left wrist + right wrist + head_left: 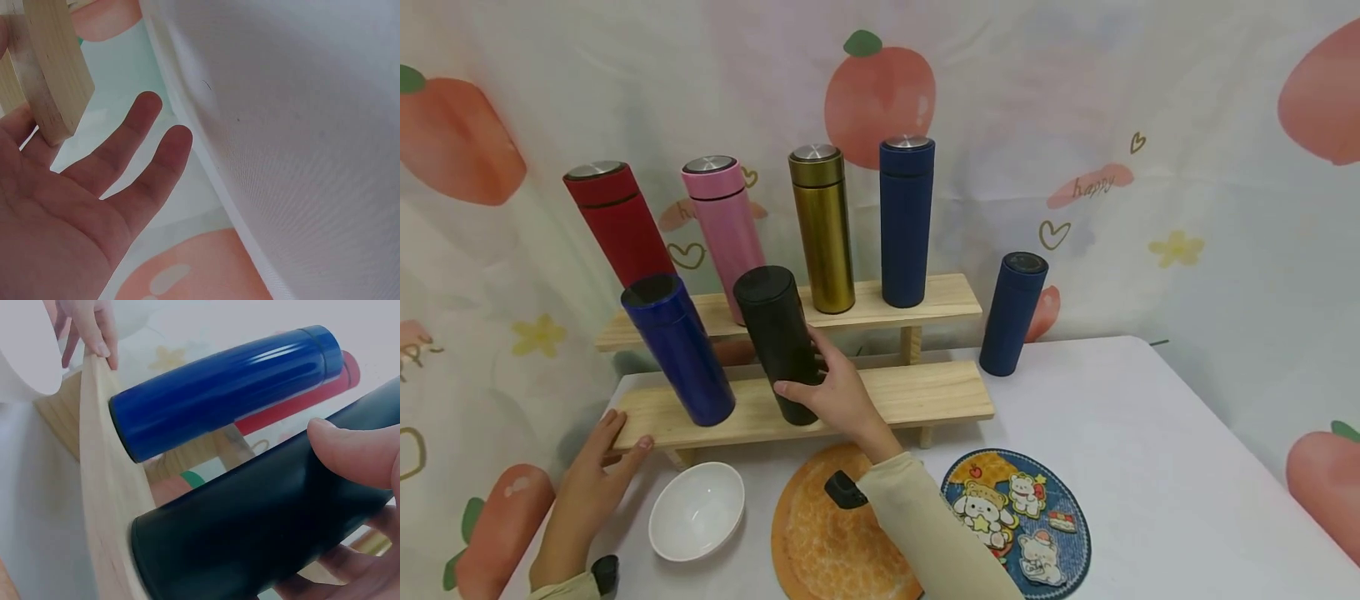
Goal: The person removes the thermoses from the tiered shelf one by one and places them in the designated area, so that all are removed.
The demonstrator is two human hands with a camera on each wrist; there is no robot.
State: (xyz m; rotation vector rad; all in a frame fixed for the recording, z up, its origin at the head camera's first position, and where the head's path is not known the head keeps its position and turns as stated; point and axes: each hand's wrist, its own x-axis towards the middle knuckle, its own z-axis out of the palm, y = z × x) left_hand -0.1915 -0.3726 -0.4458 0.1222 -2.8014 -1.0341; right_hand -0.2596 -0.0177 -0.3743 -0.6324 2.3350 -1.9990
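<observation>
My right hand [838,396] grips a black thermos flask [775,333] around its body, thumb in front and fingers behind. In the right wrist view the flask's base [147,556] is at the lower shelf board. My left hand [598,479] holds the left end of the lower shelf [895,396], thumb at the front edge. Two fingers [172,150] of it extend free below the board in the left wrist view. Between the hands a glossy blue thermos flask [681,354] stands on the same board.
Red [617,221], pink [726,233], gold [822,229] and navy [907,221] flasks stand on the upper shelf. Another navy flask [1013,312] stands on the table to the right. A white bowl [696,512], a bread-patterned round mat [827,542] and a cartoon mat [1018,521] lie in front.
</observation>
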